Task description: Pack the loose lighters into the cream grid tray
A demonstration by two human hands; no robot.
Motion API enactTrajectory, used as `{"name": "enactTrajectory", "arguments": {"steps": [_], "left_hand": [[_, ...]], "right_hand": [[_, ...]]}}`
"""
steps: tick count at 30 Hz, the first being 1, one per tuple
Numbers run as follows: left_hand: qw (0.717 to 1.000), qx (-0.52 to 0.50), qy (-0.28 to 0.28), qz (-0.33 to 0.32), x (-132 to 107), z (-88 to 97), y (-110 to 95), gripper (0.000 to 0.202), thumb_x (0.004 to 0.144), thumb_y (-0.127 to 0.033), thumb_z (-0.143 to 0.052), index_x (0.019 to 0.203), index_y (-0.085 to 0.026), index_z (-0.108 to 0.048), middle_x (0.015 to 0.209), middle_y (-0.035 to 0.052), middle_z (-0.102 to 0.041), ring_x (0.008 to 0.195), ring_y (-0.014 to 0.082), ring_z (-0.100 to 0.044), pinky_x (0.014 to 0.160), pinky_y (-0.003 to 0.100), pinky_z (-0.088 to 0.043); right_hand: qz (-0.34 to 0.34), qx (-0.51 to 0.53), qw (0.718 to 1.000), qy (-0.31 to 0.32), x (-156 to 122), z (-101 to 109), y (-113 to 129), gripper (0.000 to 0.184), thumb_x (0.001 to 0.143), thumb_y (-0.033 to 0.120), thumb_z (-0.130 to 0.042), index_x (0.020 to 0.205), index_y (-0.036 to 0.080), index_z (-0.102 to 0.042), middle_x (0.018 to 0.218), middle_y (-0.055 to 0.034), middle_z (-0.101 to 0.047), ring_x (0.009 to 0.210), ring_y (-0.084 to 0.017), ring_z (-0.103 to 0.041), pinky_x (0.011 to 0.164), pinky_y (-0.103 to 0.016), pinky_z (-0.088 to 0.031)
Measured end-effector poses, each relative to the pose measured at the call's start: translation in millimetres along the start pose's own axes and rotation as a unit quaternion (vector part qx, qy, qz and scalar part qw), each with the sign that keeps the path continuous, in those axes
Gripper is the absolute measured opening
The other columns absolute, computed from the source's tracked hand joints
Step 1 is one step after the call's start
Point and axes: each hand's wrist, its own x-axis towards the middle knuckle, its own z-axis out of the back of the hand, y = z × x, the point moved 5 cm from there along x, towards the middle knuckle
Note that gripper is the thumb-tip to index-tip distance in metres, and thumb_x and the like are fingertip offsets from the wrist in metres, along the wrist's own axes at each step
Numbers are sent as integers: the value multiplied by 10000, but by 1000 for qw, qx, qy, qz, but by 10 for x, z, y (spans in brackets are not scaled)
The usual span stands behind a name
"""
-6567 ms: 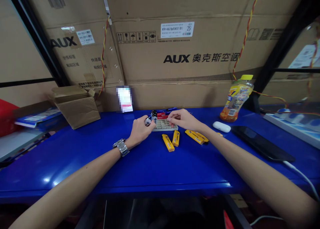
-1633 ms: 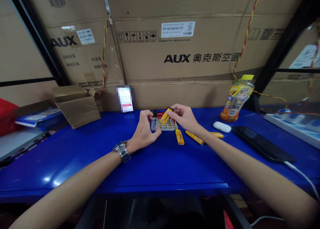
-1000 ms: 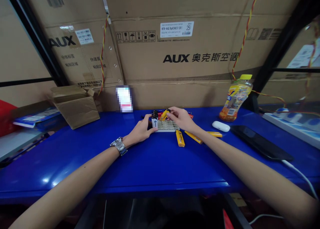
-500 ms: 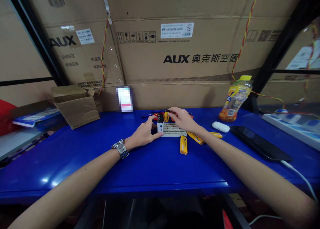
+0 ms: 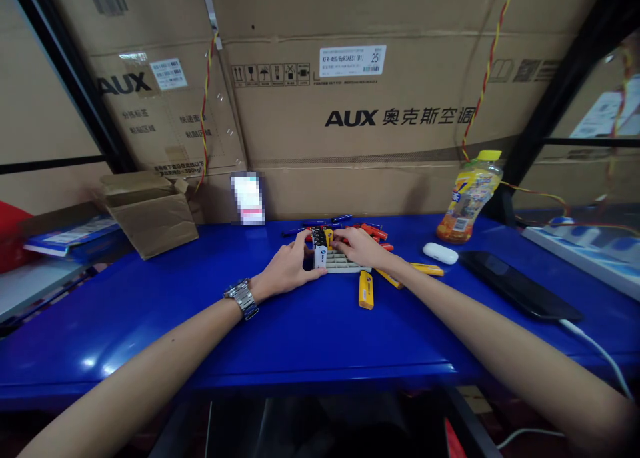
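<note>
My left hand is closed around the left end of a pale gridded tray, thumb at the front and fingers behind. A row of white lighters with black tops stands upright in the tray's left end. Between the fingers of my right hand is a yellow lighter, upright in the tray just right of the white row. Its lower part is hidden. One loose yellow lighter lies in front of the tray, and more yellow lighters lie under and beyond my right wrist.
Red lighters and blue lighters lie behind the tray. To the right are a drink bottle, a white earbud case and a black phone-like device on a cable. An open cardboard box stands left, near a lit, blurred screen.
My right hand has moved down and slightly towards me, bringing the yellow lighter lower into the tray. My left hand has stayed at the tray's left end.
</note>
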Motion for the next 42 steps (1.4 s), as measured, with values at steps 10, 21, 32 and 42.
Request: {"name": "enactTrajectory", "arguments": {"steps": [10,21,32,42], "left_hand": [[999,8,-36,40,20,58,77,857,746,-444,-663,1388,-108,-206,1061,188,-662,918,323,-669,749,410,-505],[999,-10,-18,28,33,54,161,851,760,-479,-638,1400,-118,-210,1076,185,-652,950,320,-662,801,434,-506],[1000,0,-19,12,34,41,167,815,779,-484,-620,1391,-105,-238,1077,192,-649,949,305,-654,805,440,-502],[997,36,-63,12,11,83,118,818,751,-500,-631,1363,-108,-255,1131,195,-599,973,326,-624,798,446,-493]], "right_hand": [[5,-35,999,-14,2,84,69,334,848,259,-529,1162,170,-600,953,-81,-714,879,-214,-633,775,-334,-436],[6,-2,928,372,-331,413,283,395,597,149,-699,983,233,-697,1032,-35,-670,984,-223,-584,824,-325,-429],[10,37,957,287,-218,361,267,219,629,266,-737,803,182,-633,794,-4,-620,734,-159,-544,663,-283,-406],[-27,174,972,157,-151,377,279,244,724,383,-699,759,168,-589,659,12,-564,592,-109,-486,568,-267,-394]]}}
